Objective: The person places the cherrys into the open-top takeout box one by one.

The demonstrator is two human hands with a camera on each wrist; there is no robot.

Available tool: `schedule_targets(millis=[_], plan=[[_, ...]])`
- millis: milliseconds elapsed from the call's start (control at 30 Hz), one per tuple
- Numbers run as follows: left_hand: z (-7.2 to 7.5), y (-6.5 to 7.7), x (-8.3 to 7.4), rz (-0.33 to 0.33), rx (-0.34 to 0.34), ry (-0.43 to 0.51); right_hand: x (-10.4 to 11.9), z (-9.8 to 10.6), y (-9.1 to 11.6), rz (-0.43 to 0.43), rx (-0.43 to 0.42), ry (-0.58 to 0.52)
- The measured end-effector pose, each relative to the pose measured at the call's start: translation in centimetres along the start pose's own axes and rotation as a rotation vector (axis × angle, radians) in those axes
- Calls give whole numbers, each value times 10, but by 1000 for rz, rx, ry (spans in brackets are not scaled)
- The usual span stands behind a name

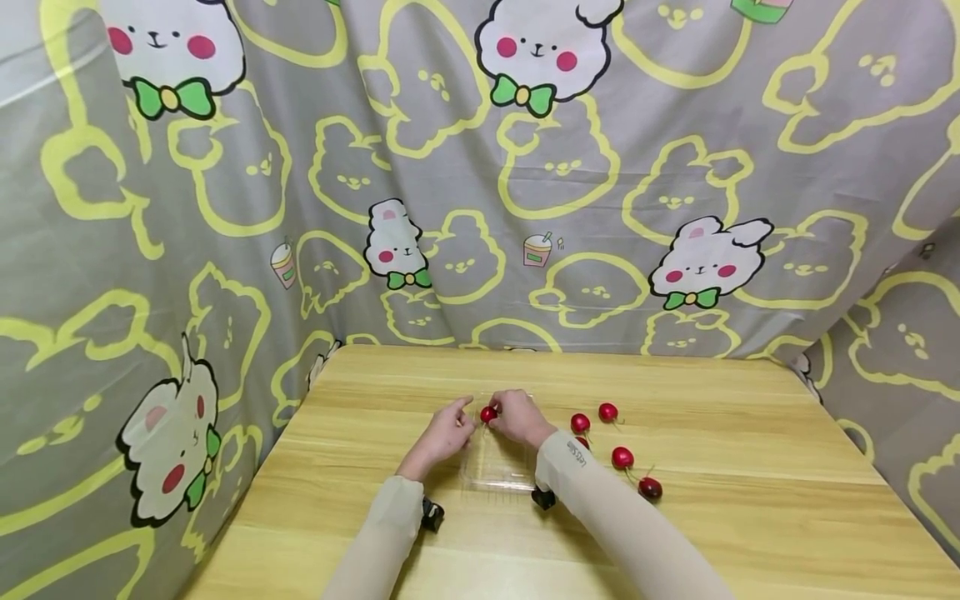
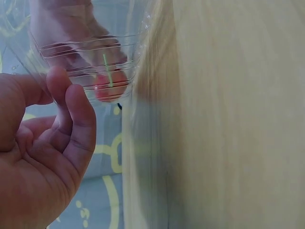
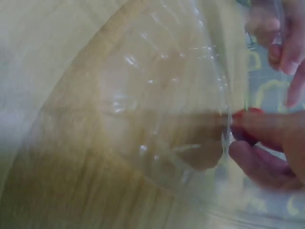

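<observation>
Centre frame, the right hand (image 1: 517,417) pinches one cherry (image 1: 488,414) over the clear plastic box (image 1: 498,471), the left hand (image 1: 447,433) loosely curled beside; four cherries (image 1: 622,457) wait right, so likely early.

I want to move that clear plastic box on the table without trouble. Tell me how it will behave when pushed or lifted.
The clear plastic box looks thin-walled, so it probably flexes if squeezed. It seems light and would likely slide easily on the smooth wooden table. The cherry held by the right hand at its edge could roll if jolted.
</observation>
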State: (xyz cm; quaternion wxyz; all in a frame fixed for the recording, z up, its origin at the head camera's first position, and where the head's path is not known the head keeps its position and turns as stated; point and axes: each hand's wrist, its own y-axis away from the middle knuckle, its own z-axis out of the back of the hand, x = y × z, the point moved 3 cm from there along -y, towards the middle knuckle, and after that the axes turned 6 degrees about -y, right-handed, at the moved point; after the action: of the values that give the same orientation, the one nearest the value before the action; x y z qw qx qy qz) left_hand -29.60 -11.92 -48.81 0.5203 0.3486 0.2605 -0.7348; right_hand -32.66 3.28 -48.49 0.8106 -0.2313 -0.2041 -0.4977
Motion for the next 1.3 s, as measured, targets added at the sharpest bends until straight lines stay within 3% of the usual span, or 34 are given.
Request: schedule_targets(millis=[467, 767, 1133, 1300], plan=[[3, 4, -3, -83, 17, 52, -2, -2, -2, -44, 2, 4], [1, 2, 0, -3, 28, 81, -1, -2, -2, -38, 2, 2], [1, 2, -2, 4, 16, 76, 1, 5, 1, -54, 29, 9], [2, 3, -3, -1, 9, 61, 5, 12, 2, -22, 32, 8]])
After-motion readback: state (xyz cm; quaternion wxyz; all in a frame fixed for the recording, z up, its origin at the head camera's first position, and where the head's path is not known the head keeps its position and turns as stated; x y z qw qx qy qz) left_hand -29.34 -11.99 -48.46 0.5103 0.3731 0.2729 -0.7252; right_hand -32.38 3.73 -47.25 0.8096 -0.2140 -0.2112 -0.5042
